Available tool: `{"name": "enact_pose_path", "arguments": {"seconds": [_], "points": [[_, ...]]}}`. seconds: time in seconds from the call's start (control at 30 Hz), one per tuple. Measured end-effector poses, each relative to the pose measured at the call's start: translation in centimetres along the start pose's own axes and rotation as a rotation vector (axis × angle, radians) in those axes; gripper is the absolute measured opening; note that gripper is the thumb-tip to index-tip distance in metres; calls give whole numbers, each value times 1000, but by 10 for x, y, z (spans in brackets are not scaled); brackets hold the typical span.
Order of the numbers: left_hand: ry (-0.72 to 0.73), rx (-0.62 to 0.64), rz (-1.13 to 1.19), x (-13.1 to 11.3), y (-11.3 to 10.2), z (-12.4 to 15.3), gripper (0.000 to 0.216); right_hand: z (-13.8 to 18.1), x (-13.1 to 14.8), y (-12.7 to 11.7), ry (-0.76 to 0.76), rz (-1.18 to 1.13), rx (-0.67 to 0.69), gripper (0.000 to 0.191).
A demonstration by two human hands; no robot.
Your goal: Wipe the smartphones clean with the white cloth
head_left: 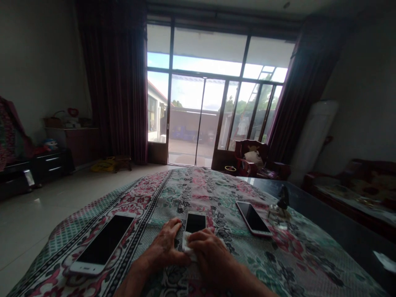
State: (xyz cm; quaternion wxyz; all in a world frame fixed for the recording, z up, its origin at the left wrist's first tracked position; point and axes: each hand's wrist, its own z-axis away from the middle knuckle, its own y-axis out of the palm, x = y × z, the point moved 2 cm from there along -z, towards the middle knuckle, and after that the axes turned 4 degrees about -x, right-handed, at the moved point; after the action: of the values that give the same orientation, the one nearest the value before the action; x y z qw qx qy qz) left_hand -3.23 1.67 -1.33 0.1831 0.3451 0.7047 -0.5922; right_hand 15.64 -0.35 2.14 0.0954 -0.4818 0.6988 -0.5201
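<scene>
A smartphone (196, 221) with a dark screen and pale frame lies face up on the patterned cloth (173, 194) in front of me. My right hand (210, 251) presses a folded white tissue (186, 243) onto its lower part, fingers bent over it. My left hand (165, 245) rests on the cloth along the phone's left side, thumb spread from the fingers. Its thumb reaches toward the phone's lower end; whether it touches is hidden. To the left lies a larger white phone (105, 243), and to the right another phone (253, 218) with a pinkish edge.
A clear ornament with a dark figure (281, 206) stands at the right, near the dark table surface (315, 214). Beyond are a carved wooden chair (252, 154), a glass door (188, 123) and purple curtains (120, 90). A white paper (385, 262) lies far right.
</scene>
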Motion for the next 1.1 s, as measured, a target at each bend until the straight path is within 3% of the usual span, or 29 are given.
{"name": "enact_pose_path", "arguments": {"seconds": [0.3,0.4,0.57,0.73,0.83,0.93,1.1], "points": [[37,-13,9,1,-2,0,95,-56,-52,6,74,95,-65,32],[58,-40,0,4,-1,0,93,-60,-61,4,102,122,-81,31],[87,-43,-14,7,2,-1,91,-30,-51,-6,71,120,-100,31],[85,-27,-55,3,0,0,91,11,-17,-17,-17,52,-2,32],[90,-21,-65,1,-1,1,89,20,-8,-17,-36,23,22,32],[86,-12,-69,0,-2,0,89,7,-17,-13,-5,72,4,29],[96,-8,-60,4,0,0,92,-45,-42,2,84,184,-37,28]]}}
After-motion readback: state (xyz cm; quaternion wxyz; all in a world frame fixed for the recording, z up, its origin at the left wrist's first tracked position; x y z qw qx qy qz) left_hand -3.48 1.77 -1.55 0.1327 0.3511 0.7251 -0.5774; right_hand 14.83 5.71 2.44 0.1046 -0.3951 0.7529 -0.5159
